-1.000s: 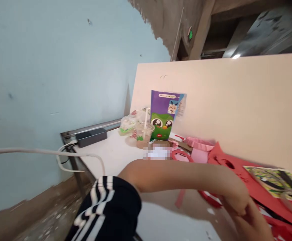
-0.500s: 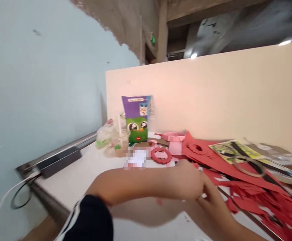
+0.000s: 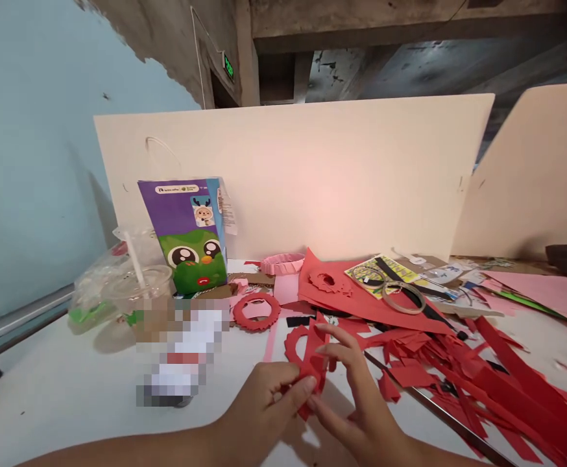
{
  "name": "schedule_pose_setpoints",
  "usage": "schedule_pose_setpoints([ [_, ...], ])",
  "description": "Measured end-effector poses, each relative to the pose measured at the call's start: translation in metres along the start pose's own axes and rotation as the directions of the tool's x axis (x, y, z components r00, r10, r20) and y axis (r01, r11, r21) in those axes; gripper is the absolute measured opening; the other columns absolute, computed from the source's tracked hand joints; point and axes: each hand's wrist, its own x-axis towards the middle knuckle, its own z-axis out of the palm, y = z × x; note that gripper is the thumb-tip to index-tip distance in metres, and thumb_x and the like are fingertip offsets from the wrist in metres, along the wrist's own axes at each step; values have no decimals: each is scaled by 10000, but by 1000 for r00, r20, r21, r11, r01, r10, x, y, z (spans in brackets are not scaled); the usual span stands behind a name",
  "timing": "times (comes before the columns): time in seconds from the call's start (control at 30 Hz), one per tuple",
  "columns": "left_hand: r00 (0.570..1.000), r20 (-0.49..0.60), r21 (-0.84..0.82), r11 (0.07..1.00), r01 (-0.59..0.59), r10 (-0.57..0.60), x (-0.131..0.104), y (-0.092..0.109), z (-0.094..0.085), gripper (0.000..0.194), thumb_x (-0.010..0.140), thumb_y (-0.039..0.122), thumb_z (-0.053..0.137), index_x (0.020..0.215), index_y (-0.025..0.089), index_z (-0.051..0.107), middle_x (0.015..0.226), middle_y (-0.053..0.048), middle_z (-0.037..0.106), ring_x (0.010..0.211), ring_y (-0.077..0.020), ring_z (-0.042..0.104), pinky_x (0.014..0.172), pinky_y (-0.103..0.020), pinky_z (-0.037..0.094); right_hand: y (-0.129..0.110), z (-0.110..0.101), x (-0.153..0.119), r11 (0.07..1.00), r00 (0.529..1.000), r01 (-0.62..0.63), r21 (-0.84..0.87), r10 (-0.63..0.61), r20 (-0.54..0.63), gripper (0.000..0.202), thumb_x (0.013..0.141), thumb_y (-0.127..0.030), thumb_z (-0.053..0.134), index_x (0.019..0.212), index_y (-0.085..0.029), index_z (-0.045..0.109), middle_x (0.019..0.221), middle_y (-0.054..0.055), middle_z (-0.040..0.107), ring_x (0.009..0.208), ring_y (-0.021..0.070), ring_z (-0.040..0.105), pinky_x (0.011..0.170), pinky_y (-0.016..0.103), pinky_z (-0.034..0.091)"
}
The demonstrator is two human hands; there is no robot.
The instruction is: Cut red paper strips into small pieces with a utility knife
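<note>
My left hand (image 3: 274, 393) pinches a red paper strip (image 3: 316, 350) between thumb and fingers, low over the table. To its right, my right hand (image 3: 361, 395) has its fingers apart and slightly bent around the strip. Its thumb tip is at the strip's lower end; whether it presses on the paper I cannot tell. Just behind the strip is a red paper ring (image 3: 294, 344), partly covered by it; whether the two are joined is unclear. A second red ring with a notched edge (image 3: 235, 312) lies farther back, left of my hands.
At left stand a plastic cup with a straw (image 3: 140, 285) and a purple-green bag (image 3: 186, 227). Behind are a pink pleated paper band (image 3: 283, 263), red sheets (image 3: 307, 292) and a tape roll (image 3: 418, 309). Red scraps (image 3: 429, 363) and a metal ruler-like bar (image 3: 453, 418) lie right.
My left arm was stretched across to the right, with the hands close together. Now the hands are side by side and the red strip shows between them. The view has shifted right.
</note>
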Motion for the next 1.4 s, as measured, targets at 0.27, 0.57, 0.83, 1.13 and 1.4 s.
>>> schedule_pose_setpoints([
  [0.27,995,41,-334,937,103,-95,6,-28,1,439,877,535,582,674,147,603,725,-7,519,596,-130,479,548,-260,398,16,7,-4,880,920,-381,284,391,22,530,892,-335,627,1382,-324,425,1282,111,601,1097,268,633,869,419,560],
  [0.57,976,36,-450,869,206,-213,11,-39,2,216,856,327,656,1013,187,608,756,0,622,646,-133,554,578,-248,426,7,19,7,357,704,-579,733,672,229,290,773,-432,764,737,-232,557,676,-14,623,619,191,637,626,384,560],
  [0.83,974,-58,-563,813,148,-218,9,-39,4,445,829,258,708,1213,305,487,1283,-85,563,1125,-252,576,760,-329,540,3,18,10,390,682,-593,705,709,181,257,771,-442,751,768,-244,586,679,-31,586,590,142,549,570,284,518],
  [1.13,976,-32,-532,831,166,-215,8,-34,4,306,866,278,680,1134,274,534,1095,-45,640,1020,-209,609,809,-324,513,7,17,7,417,691,-586,695,706,159,239,712,-358,822,809,-252,631,614,-60,593,542,112,522,492,213,482],
  [1.4,997,-18,-497,866,62,-81,9,-41,5,311,887,198,629,1174,294,558,1269,-45,597,1250,-228,519,1039,-376,401,12,9,5,666,818,-538,516,561,128,153,846,-407,700,836,-269,764,881,34,652,839,211,653,769,375,547],
])
